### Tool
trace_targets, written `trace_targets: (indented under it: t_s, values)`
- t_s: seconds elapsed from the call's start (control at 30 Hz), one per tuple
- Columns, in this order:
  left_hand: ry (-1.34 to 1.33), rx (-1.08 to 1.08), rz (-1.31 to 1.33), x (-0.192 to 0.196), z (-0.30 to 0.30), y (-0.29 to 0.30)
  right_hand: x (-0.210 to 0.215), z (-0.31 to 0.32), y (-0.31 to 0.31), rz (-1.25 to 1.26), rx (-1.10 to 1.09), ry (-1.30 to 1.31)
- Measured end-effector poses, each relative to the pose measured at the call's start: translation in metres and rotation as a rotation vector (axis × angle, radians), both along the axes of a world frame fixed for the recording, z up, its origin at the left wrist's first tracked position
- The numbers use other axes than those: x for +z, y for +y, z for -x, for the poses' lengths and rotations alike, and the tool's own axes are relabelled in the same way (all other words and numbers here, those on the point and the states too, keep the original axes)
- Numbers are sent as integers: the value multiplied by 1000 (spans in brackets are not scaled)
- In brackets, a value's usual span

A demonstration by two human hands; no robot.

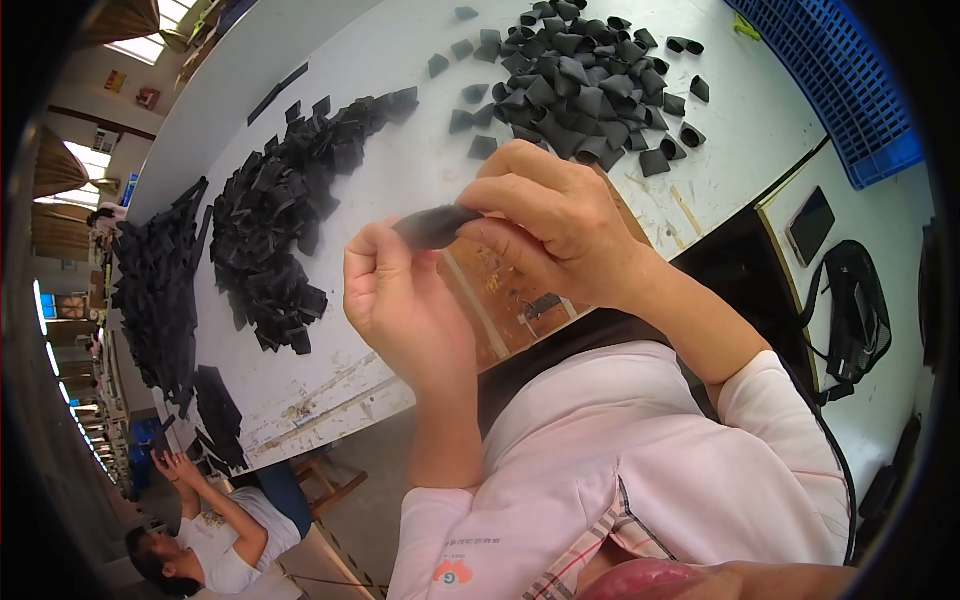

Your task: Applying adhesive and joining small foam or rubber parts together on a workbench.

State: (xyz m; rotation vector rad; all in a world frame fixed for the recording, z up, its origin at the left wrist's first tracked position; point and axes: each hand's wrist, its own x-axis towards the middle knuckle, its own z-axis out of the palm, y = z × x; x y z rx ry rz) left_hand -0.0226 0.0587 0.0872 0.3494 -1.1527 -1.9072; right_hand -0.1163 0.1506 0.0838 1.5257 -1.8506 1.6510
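A small black piece of sheet material (pixel 432 228) is pinched between both hands, curved over into a short roll. My left hand (pixel 385 285) grips its left end between thumb and fingers. Its right end sits between the thumb and forefinger of my right hand (pixel 560 220). Beyond my right hand lies a heap of black rolled pieces (pixel 580 85) with open ends. Flat black pieces (pixel 270 215) are piled on the left of the white table (pixel 370 180). Below my hands, a brown board (pixel 490 285) lies at the table's near edge.
Another pile of black strips (pixel 160 290) lies at the far left. A blue plastic crate (pixel 850 80) stands at the upper right. On the right-hand surface are a phone (pixel 811 225) and a black mesh bag (pixel 855 310). A co-worker (pixel 225 535) sits at the lower left.
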Motion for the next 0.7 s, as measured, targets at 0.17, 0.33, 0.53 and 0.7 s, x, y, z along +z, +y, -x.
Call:
trace_targets:
  t_s: [0.17,0.33,0.53,0.7]
  values:
    - [-18,-12,9,-9,-2,2,-9,3,0,5,-21,113]
    - [-109,63,328,-15,0,-2,-19,4,4,16,-2,35]
    - [-179,-2,670,-3,-3,-15,4,6,7,-100,-17,138]
    - [-162,-34,594,-10,-4,-17,-3,6,5,-124,31,109]
